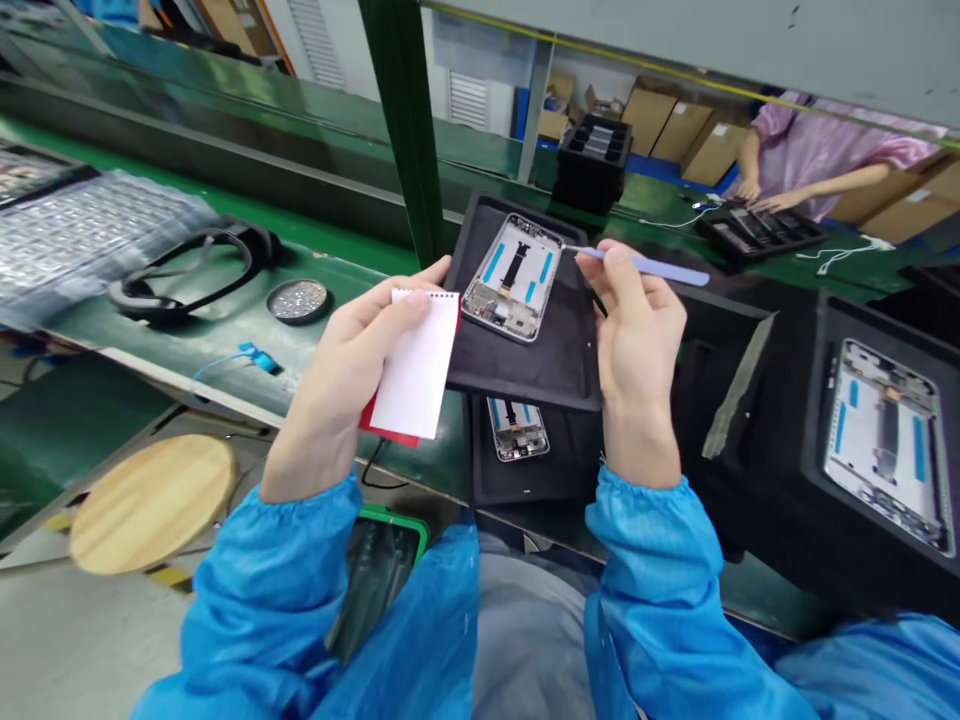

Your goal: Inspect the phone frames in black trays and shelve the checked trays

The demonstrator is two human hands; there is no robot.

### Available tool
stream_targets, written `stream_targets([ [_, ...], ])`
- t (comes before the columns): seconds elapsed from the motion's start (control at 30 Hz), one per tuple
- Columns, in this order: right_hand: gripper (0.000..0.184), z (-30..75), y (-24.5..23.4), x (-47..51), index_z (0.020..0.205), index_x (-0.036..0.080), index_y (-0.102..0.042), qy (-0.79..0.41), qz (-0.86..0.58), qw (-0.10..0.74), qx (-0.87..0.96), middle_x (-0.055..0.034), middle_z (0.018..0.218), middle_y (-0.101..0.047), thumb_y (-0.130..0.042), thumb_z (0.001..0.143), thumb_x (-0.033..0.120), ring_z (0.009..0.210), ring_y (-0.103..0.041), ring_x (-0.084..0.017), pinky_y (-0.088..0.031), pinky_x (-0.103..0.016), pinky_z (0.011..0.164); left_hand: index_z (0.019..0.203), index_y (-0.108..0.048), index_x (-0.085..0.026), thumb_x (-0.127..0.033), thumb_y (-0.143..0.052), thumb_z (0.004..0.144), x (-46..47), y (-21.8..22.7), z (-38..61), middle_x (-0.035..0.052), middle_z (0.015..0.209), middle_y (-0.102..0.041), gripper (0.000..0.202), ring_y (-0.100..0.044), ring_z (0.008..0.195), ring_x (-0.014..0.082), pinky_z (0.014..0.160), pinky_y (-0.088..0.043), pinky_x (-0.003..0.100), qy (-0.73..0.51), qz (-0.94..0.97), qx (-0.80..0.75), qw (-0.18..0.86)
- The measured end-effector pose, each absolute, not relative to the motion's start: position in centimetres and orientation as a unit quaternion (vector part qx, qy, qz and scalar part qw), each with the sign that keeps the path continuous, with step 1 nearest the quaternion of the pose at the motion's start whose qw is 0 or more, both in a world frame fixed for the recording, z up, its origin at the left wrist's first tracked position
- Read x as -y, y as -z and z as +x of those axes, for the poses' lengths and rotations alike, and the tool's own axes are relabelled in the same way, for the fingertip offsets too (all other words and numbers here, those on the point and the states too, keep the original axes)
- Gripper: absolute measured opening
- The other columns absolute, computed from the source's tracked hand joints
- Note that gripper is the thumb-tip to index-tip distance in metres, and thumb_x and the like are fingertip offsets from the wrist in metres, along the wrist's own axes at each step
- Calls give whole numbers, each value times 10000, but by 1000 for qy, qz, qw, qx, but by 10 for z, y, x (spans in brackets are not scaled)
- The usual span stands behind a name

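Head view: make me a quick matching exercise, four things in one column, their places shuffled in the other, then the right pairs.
Things
1. slim lavender tool
2. white notepad
3. small round dish
4. round wooden top

Places
A. on the green bench, off to the left
B. held in the left hand
C. at the lower left of the picture, beyond the bench's near edge
D. held in the right hand

Right pairs: 1-D, 2-B, 3-A, 4-C
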State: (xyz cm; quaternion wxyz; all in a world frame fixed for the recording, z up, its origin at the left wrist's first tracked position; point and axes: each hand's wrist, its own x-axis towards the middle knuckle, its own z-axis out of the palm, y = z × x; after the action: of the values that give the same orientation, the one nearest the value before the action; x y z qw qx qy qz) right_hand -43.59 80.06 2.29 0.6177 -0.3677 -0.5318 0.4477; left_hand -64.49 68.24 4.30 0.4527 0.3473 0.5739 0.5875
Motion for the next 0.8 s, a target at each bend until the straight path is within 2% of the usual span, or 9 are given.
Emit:
stream_targets([
  [0.13,291,-425,-35,-816,1100,150,-810,-416,-366,602,576,-59,1260,-780,-693,1052,411,1389,-674,-364,-608,-499,1022,1028,-783,-208,-298,-660,1013,-690,-54,-642,-86,1496,-712,153,-728,969,142,623,-572,191,-588,362,-568,448],
  [0.37,181,-422,-48,-814,1015,158,-821,-437,-372,613,544,-50,1118,-815,-764,1000,329,1280,-748,-305,-632,-424,994,1041,-806,-226,-330,-695,996,-695,-51,-636,-77,1462,-736,159,-742,984,133,664,-591,176,-590,361,-554,464],
  [0.5,264,-421,-39,-782,1022,169,-821,-422,-394,623,528,-68,1108,-825,-846,934,416,1168,-787,-279,-619,-434,1071,952,-788,-218,-399,-746,896,-676,-37,-629,-10,1608,-630,195,-761,885,182,533,-527,221,-574,383,-561,458],
  [0.6,335,-409,-16,-750,1008,180,-842,-417,-450,602,511,-79,1040,-842,-897,854,473,1040,-805,-273,-621,-448,1064,936,-765,-210,-523,-733,920,-647,-8,-615,51,1716,-497,315,-727,738,166,483,-486,253,-534,393,-564,493],
  [0.67,371,-396,7,-733,965,186,-850,-427,-494,571,497,-94,1026,-846,-923,803,512,1010,-804,-286,-609,-481,1069,934,-761,-212,-581,-686,953,-627,19,-602,88,1718,-486,377,-774,864,232,639,-608,325,-516,390,-566,511],
  [0.7,408,-390,18,-727,944,186,-851,-436,-513,557,486,-103,1011,-846,-942,765,541,994,-803,-294,-601,-500,1075,937,-764,-219,-594,-671,962,-619,32,-595,98,1693,-520,387,-780,1078,305,839,-660,409,-514,388,-571,509],
  [0.73,448,-383,29,-723,921,187,-850,-447,-531,545,472,-110,989,-845,-960,722,573,975,-802,-302,-593,-522,1079,940,-765,-228,-603,-658,968,-612,44,-587,106,1662,-559,391,-703,1319,366,1060,-618,514,-517,383,-577,503],
  [0.77,481,-377,38,-720,888,189,-847,-454,-544,535,460,-116,963,-844,-975,681,603,963,-802,-313,-588,-541,1080,939,-761,-235,-610,-644,976,-606,53,-580,114,1639,-584,395,-558,1515,392,1235,-486,608,-522,372,-583,499],
  [0.8,500,-372,46,-718,853,191,-840,-457,-553,526,456,-123,947,-842,-982,654,628,967,-801,-328,-582,-559,1081,936,-754,-237,-616,-627,986,-601,61,-573,122,1640,-581,403,-421,1624,391,1324,-347,663,-529,356,-586,500],
])
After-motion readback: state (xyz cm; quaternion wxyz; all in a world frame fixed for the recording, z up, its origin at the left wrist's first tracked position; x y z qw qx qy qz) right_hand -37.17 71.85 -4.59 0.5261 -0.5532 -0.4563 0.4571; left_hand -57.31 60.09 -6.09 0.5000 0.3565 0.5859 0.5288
